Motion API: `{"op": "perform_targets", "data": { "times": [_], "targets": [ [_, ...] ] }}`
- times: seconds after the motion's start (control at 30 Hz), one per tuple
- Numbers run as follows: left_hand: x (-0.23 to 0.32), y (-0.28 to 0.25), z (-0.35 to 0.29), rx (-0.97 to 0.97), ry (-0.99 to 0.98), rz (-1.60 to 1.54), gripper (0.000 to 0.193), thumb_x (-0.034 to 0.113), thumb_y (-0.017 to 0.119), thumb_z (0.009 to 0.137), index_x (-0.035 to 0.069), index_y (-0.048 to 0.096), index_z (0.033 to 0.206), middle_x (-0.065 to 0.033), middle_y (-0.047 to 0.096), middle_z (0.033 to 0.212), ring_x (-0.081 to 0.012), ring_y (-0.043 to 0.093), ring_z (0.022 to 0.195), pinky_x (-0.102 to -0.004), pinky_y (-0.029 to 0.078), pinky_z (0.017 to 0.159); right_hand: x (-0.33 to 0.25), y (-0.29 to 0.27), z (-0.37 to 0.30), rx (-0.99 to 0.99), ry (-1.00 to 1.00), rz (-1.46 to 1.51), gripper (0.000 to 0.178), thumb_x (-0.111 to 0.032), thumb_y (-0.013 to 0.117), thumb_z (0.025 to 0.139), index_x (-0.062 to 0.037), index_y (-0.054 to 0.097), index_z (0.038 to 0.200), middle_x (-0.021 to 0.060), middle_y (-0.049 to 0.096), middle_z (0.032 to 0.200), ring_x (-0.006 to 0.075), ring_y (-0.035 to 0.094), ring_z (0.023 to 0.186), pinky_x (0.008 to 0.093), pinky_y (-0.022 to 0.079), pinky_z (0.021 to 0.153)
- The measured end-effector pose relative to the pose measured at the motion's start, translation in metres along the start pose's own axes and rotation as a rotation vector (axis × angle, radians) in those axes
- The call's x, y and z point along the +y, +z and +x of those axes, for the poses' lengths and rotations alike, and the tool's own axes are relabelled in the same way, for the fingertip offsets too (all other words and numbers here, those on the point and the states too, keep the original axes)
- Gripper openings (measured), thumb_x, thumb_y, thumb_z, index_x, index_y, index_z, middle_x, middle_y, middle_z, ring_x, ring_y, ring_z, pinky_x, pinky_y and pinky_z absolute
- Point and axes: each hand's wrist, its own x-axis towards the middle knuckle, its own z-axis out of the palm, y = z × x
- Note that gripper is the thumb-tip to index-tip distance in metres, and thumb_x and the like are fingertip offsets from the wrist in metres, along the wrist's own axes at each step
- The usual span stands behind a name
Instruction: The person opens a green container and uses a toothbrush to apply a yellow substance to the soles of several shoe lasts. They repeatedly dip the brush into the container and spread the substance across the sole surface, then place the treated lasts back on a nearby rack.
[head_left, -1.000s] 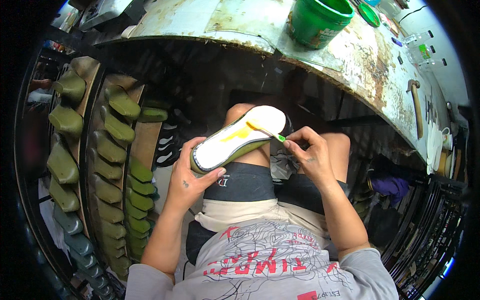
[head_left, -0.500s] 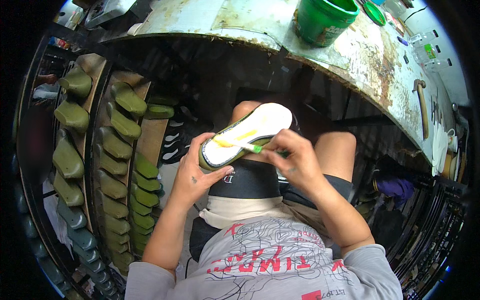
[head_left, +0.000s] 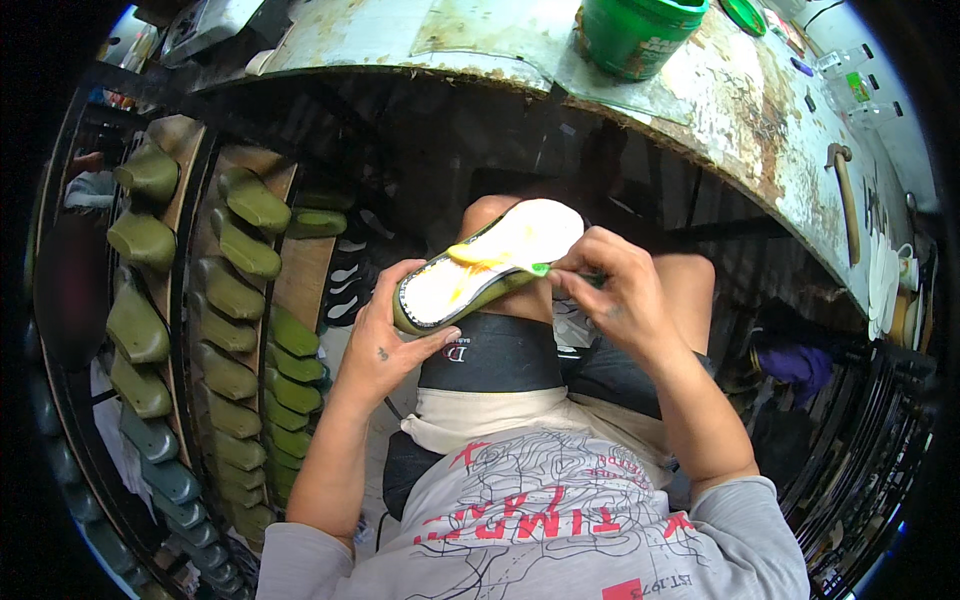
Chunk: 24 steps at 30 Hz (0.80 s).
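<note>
Before a stained, scarred workbench (head_left: 480, 38) and rows of green lasts (head_left: 228, 292), the left hand (head_left: 382, 335) grips a white-soled form (head_left: 482, 284) while the right hand (head_left: 620, 285) pinches a brush (head_left: 540, 269).

Left forearm (head_left: 335, 455) angling forward, left hand (head_left: 380, 340) clasping firmly, left thumb (head_left: 436, 342) stretching inward, right forearm (head_left: 695, 410) slanting inward from a bending elbow (head_left: 728, 468), right hand (head_left: 617, 283) closing in a pinch, rear fingers apparently curling under, partly hidden.
</note>
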Motion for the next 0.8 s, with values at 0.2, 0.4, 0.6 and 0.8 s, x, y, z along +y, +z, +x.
{"op": "perform_targets", "data": {
  "times": [0.2, 0.4, 0.6, 0.8],
  "targets": [
    [0.0, 0.001, 0.0, 0.001, -0.032, -0.024, 0.078, 0.015, 0.092, 0.074, 0.006, 0.05, 0.139, -0.0139, 0.069, 0.123, -0.023, 0.067, 0.115, -0.0357, 0.052, 0.099, 0.002, -0.007, -0.002, -0.029, -0.103, 0.061, 0.009, -0.001, 0.079, 0.083, -0.0004, 0.073, 0.089, 0.01, 0.067, 0.087, 0.0242, 0.067, 0.079, 0.0353, 0.053, 0.071],
    [-0.004, 0.003, 0.0, 0.013, -0.061, -0.094, 0.078, 0.012, 0.091, 0.074, 0.005, 0.049, 0.14, -0.0136, 0.068, 0.123, -0.0213, 0.065, 0.116, -0.0349, 0.05, 0.101, 0.014, -0.014, -0.003, -0.049, -0.05, 0.032, 0.011, -0.003, 0.079, 0.084, 0.0008, 0.071, 0.089, 0.0104, 0.067, 0.084, 0.0222, 0.065, 0.078, 0.0351, 0.053, 0.072],
    [-0.007, 0.004, -0.002, 0.033, -0.053, -0.069, 0.078, 0.011, 0.091, 0.074, 0.004, 0.049, 0.14, -0.0126, 0.067, 0.123, -0.0211, 0.064, 0.116, -0.0348, 0.05, 0.102, 0.028, -0.02, -0.006, 0.102, 0.147, -0.039, 0.01, -0.004, 0.079, 0.084, 0.0, 0.073, 0.09, 0.0099, 0.069, 0.084, 0.0179, 0.068, 0.078, 0.0324, 0.054, 0.069],
    [-0.016, 0.005, -0.003, 0.051, -0.066, -0.108, 0.079, 0.011, 0.091, 0.073, 0.005, 0.049, 0.14, -0.0127, 0.066, 0.125, -0.0214, 0.063, 0.117, -0.0348, 0.048, 0.103, 0.036, -0.03, -0.012, 0.052, 0.075, -0.003, 0.014, -0.003, 0.08, 0.083, 0.0015, 0.07, 0.09, 0.0119, 0.065, 0.083, 0.0244, 0.065, 0.079, 0.0351, 0.052, 0.072]
  ]
}}
